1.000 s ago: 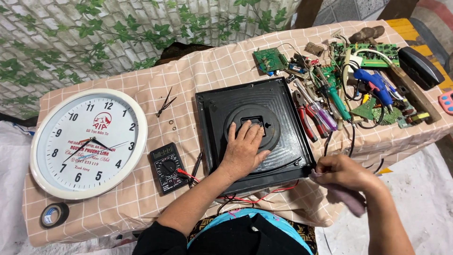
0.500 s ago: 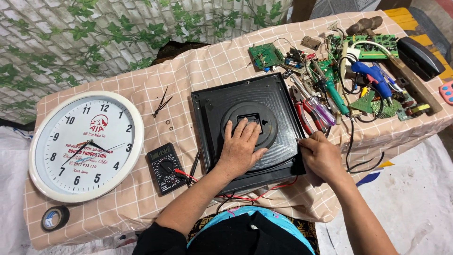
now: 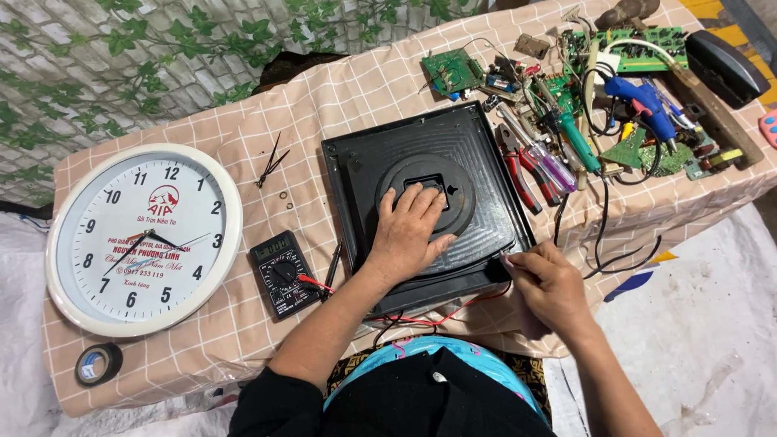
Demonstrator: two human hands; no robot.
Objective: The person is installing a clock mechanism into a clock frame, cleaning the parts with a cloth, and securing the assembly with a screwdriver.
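Observation:
A black square clock back [image 3: 477, 170] lies face down in the middle of the checked tablecloth [image 3: 364, 89]. My left hand [image 3: 409, 231] rests flat on its round raised centre, fingers spread, next to the small rectangular opening. At the back's near right corner my right hand [image 3: 550, 283] has its fingertips pinched together against the edge. Whether something small sits between those fingers cannot be made out. Red wire [image 3: 429, 320] runs under the front edge.
A round white wall clock [image 3: 142, 239] lies at the left, a roll of tape [image 3: 99, 363] below it. A black multimeter [image 3: 283, 273] sits beside my left forearm. Loose clock hands [image 3: 271, 162], pliers, screwdrivers [image 3: 550, 166], circuit boards [image 3: 453, 71] and a hammer [image 3: 712, 105] crowd the right.
My right hand came up from below the table edge to the near right corner of the black back. My left hand stayed pressed on the centre.

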